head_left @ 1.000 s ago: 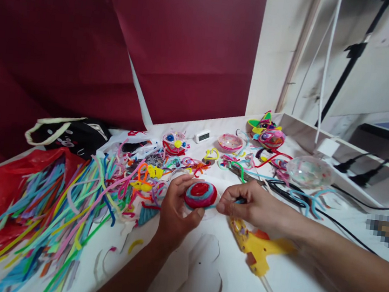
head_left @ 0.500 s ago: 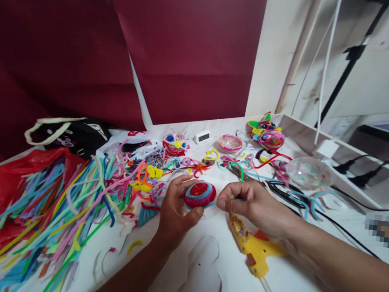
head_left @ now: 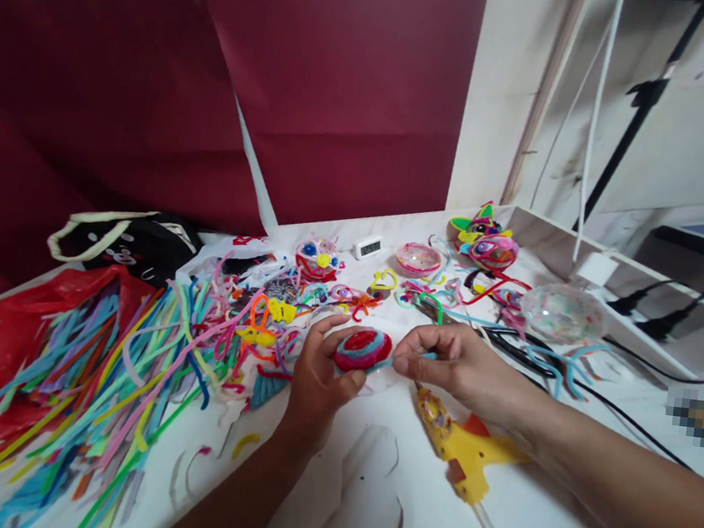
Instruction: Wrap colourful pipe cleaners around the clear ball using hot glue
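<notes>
My left hand (head_left: pixel 321 379) is closed round a small dome (head_left: pixel 363 350) wound with red, pink and light blue pipe cleaner in rings. Its thumb presses the near rim and the fingers curl behind. From the dome's right side runs a light blue pipe cleaner (head_left: pixel 386 363), pinched between the thumb and forefinger of my right hand (head_left: pixel 436 360). Just below that hand lies a yellow hot glue gun (head_left: pixel 463 455), its nozzle toward the dome and a clear glue stick poking out of its back.
Loose pipe cleaners (head_left: pixel 141 384) and a red plastic bag (head_left: pixel 36 296) cover the left. Behind are a small digital clock (head_left: pixel 367 249), a clear bowl (head_left: pixel 563 313), decorated ball figures (head_left: pixel 317 260) and pliers (head_left: pixel 436 309). Black cables (head_left: pixel 620 420) cross the right side.
Both hands stay nearly in place. The dome has tilted slightly, and more of the light blue pipe cleaner shows at my right fingers. The view has shifted a little.
</notes>
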Tool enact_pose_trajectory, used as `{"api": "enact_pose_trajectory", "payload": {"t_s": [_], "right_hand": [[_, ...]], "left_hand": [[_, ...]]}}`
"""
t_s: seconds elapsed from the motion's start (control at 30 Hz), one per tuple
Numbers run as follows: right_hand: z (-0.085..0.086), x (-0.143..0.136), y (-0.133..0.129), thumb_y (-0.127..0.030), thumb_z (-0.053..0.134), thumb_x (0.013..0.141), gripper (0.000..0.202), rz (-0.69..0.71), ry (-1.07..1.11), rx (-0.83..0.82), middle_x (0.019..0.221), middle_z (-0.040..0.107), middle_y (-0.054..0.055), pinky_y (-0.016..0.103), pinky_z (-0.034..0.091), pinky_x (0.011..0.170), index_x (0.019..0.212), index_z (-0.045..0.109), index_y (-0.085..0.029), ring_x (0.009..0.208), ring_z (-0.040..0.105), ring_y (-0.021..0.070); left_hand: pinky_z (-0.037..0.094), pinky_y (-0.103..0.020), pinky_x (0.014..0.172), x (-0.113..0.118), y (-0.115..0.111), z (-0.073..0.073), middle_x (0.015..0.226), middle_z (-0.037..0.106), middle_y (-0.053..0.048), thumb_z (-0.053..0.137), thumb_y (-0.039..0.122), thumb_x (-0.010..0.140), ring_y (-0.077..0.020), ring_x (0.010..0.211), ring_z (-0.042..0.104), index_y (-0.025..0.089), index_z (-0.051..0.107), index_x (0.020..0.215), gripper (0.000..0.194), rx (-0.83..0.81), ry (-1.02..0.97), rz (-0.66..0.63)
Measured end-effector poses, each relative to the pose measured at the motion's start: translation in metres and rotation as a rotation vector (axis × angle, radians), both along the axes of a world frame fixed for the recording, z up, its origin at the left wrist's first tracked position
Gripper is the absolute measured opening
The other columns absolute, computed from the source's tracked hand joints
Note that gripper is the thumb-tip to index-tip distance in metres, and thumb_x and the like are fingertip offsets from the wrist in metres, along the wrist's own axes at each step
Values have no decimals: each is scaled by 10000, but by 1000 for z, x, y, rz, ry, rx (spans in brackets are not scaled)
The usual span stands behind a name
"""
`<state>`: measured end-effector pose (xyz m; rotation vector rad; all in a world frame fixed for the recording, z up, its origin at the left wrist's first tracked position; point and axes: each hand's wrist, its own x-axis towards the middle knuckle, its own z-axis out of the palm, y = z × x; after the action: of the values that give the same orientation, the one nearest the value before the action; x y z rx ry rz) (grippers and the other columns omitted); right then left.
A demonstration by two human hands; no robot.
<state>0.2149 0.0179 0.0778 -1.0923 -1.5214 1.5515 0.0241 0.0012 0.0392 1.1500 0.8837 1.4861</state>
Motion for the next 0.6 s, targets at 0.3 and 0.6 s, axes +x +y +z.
{"api": "enact_pose_trajectory", "payload": {"t_s": [0.3,0.6], "right_hand": [[7,4,1,-351,837,660,246,-21,-34,45,598,569,-49,217,300,491,739,700,-163,536,434,75],[9,6,3,-352,794,689,222,14,-37,78,653,589,-39,227,322,540,745,696,-160,591,446,89]], "left_hand": [[430,-170,525,1,-4,7,1142,735,-53,715,102,617,-161,807,688,260,535,1202,632,-86,-19,-54],[429,-165,519,0,-3,6,1150,733,-59,698,107,625,-160,804,689,254,518,1232,649,-67,-28,-104]]}}
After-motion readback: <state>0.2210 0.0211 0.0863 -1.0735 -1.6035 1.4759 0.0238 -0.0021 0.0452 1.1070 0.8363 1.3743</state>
